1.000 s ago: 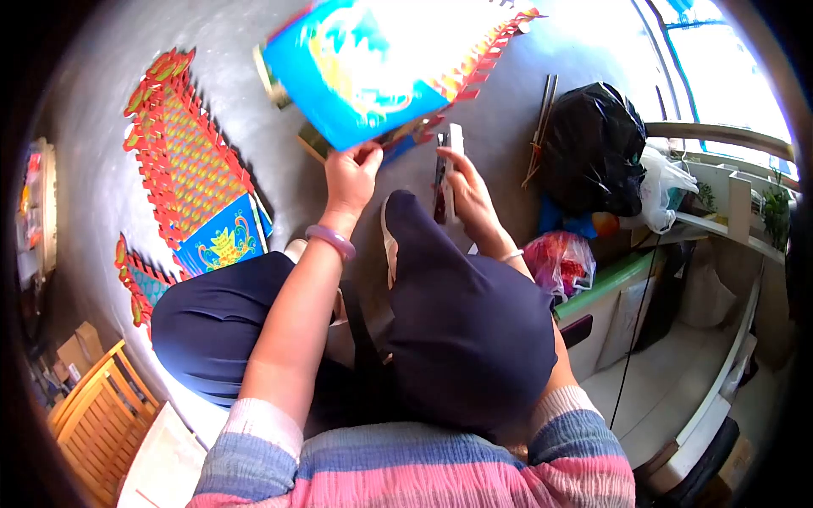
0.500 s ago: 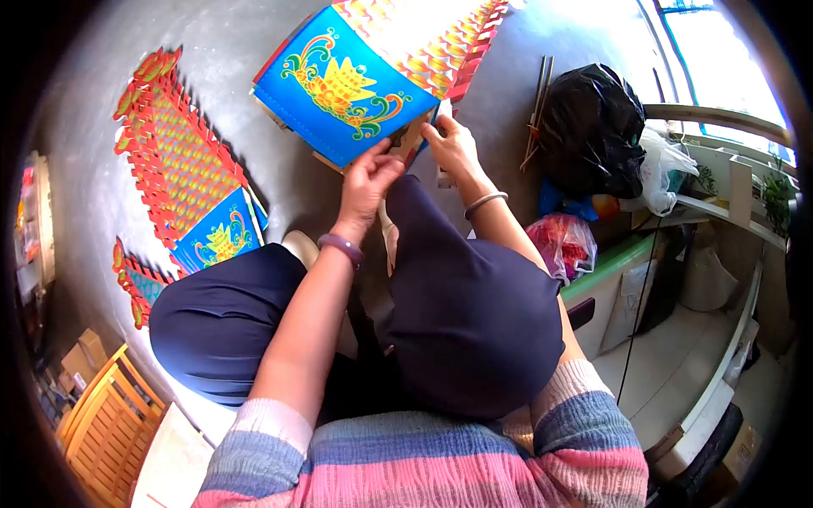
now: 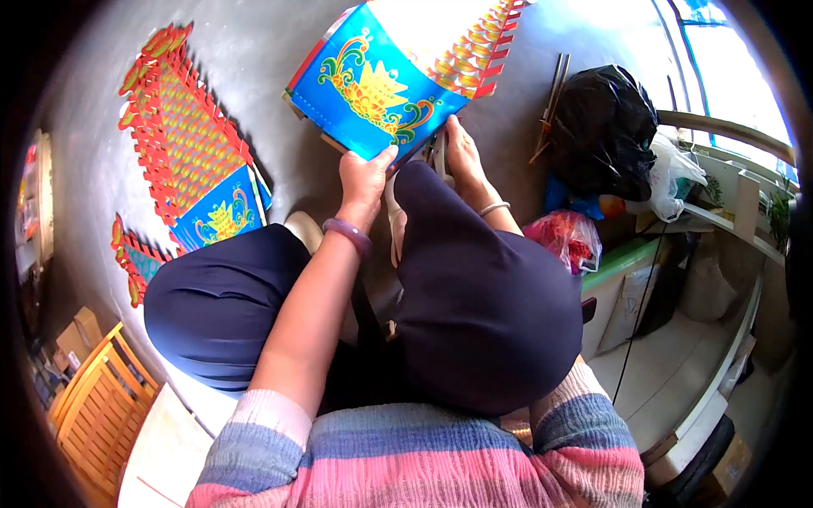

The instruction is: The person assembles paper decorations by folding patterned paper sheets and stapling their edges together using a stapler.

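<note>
A decorated paper piece [image 3: 315, 86] is held above the floor in front of my knees. It has a blue panel with a yellow lotus print and red fringed, yellow-scaled sides. My left hand [image 3: 366, 179] grips its lower edge, the thumb on the blue face and the fingers curled out of sight. At the lower right corner my right hand [image 3: 464, 154] is closed on the edge, its fingers partly hidden behind the paper. A similar paper piece [image 3: 199, 135] lies on the floor to the left, and part of another, teal one [image 3: 142, 264] shows beside my left knee.
A black plastic bag [image 3: 603, 127] stands on the right, with thin sticks [image 3: 552, 110] beside it. Near it are a white plastic bag [image 3: 673, 178] and a clear bag with red contents [image 3: 566, 241]. A folded wooden chair [image 3: 106, 398] is at lower left.
The held paper piece has shifted right and slightly up in view. My left thumb now lies along the blue panel's edge, and my right hand has moved to grip the corner from the side.
</note>
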Action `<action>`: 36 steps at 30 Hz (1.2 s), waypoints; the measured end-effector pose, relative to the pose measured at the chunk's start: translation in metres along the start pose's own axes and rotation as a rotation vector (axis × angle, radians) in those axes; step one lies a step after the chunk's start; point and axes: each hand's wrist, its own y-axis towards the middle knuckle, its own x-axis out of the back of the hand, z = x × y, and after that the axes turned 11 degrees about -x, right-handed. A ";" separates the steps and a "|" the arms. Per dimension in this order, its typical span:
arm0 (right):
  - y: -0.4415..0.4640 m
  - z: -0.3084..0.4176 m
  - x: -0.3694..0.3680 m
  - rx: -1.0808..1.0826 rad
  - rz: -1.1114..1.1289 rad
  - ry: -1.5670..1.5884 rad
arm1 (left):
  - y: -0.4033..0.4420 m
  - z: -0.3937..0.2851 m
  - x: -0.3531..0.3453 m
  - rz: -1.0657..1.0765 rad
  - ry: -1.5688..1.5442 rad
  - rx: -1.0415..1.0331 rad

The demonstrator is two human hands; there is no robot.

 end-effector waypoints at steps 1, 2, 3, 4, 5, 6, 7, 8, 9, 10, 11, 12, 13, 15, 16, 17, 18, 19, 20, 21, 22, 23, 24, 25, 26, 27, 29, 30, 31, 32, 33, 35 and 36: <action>-0.009 0.003 -0.005 -0.023 0.013 0.017 | 0.001 -0.003 -0.001 -0.005 -0.009 0.022; -0.017 0.006 -0.011 -0.045 0.025 0.033 | 0.001 -0.005 -0.002 -0.008 -0.019 0.044; 0.015 -0.025 -0.003 0.101 0.114 0.045 | 0.000 -0.008 -0.003 -0.013 -0.009 0.039; 0.014 -0.025 -0.004 0.111 0.085 -0.020 | -0.001 -0.006 -0.001 -0.012 -0.010 0.068; 0.013 -0.024 -0.005 0.122 0.056 -0.084 | 0.000 -0.005 0.001 -0.010 -0.010 0.097; 0.014 -0.026 -0.003 0.131 0.028 -0.149 | 0.000 -0.004 0.003 -0.010 -0.011 0.126; 0.018 -0.026 0.000 0.130 -0.011 -0.234 | 0.000 -0.002 0.007 -0.006 0.017 0.179; 0.022 -0.025 0.002 0.095 -0.015 -0.240 | 0.001 -0.002 0.013 0.000 0.044 0.232; 0.021 -0.024 0.002 0.087 -0.026 -0.233 | 0.002 -0.001 0.018 0.004 0.069 0.285; 0.018 -0.018 -0.001 0.082 -0.034 -0.226 | 0.005 0.006 0.022 0.028 -0.033 0.425; 0.015 -0.012 -0.005 0.082 -0.029 -0.184 | 0.009 0.014 0.024 0.053 -0.136 0.562; 0.013 -0.010 -0.008 0.082 -0.025 -0.140 | 0.010 0.019 0.027 0.079 -0.238 0.698; 0.012 -0.008 -0.011 0.081 -0.022 -0.096 | 0.005 -0.002 0.020 0.028 -0.226 0.699; 0.007 -0.001 -0.010 0.048 -0.012 -0.123 | 0.006 -0.007 0.019 -0.004 -0.269 0.737; 0.004 0.003 -0.011 0.045 -0.023 -0.165 | 0.008 -0.006 0.019 -0.019 -0.291 0.755; 0.002 0.005 -0.014 0.043 -0.014 -0.128 | 0.009 -0.004 0.018 0.001 -0.378 0.739; 0.000 0.007 -0.017 0.039 -0.007 -0.091 | 0.010 0.000 0.017 0.021 -0.465 0.723; -0.002 0.011 -0.020 0.036 0.001 -0.054 | 0.012 0.003 0.017 0.041 -0.553 0.705; -0.005 0.014 -0.022 0.022 0.000 -0.053 | 0.015 0.006 0.019 0.021 -0.503 0.644; -0.005 0.016 -0.022 0.007 -0.003 -0.052 | 0.018 0.004 0.021 0.002 -0.453 0.585; -0.005 0.018 -0.022 -0.008 -0.005 -0.051 | 0.018 0.003 0.022 -0.018 -0.403 0.526; -0.004 0.020 -0.023 0.003 -0.012 -0.064 | 0.018 0.002 0.022 -0.028 -0.425 0.489; 0.001 0.018 -0.022 0.000 -0.016 -0.085 | 0.020 0.000 0.022 -0.029 -0.370 0.447; 0.005 0.018 -0.020 -0.004 -0.022 -0.107 | 0.022 -0.002 0.021 -0.030 -0.316 0.406; 0.009 0.016 -0.018 -0.008 -0.028 -0.129 | 0.024 -0.004 0.021 -0.031 -0.262 0.364; 0.008 0.018 -0.020 -0.023 -0.025 -0.114 | 0.026 -0.008 0.020 -0.036 -0.203 0.362; 0.007 0.019 -0.019 0.004 0.020 -0.096 | 0.030 -0.010 0.020 -0.029 -0.179 0.338; 0.007 0.019 -0.018 0.016 0.043 -0.087 | 0.031 -0.012 0.020 -0.025 -0.166 0.326; 0.005 0.019 -0.016 0.054 -0.012 -0.149 | 0.032 -0.014 0.021 -0.029 -0.158 0.323; 0.002 0.018 -0.011 0.094 -0.067 -0.212 | 0.033 -0.015 0.022 -0.029 -0.153 0.321; -0.002 0.018 -0.005 0.134 -0.122 -0.275 | 0.035 -0.015 0.022 -0.029 -0.148 0.318; -0.022 0.019 0.010 0.090 -0.110 -0.302 | 0.037 -0.016 0.024 -0.027 -0.152 0.313; -0.033 0.016 0.015 0.167 -0.096 -0.280 | 0.038 -0.017 0.023 -0.026 -0.158 0.309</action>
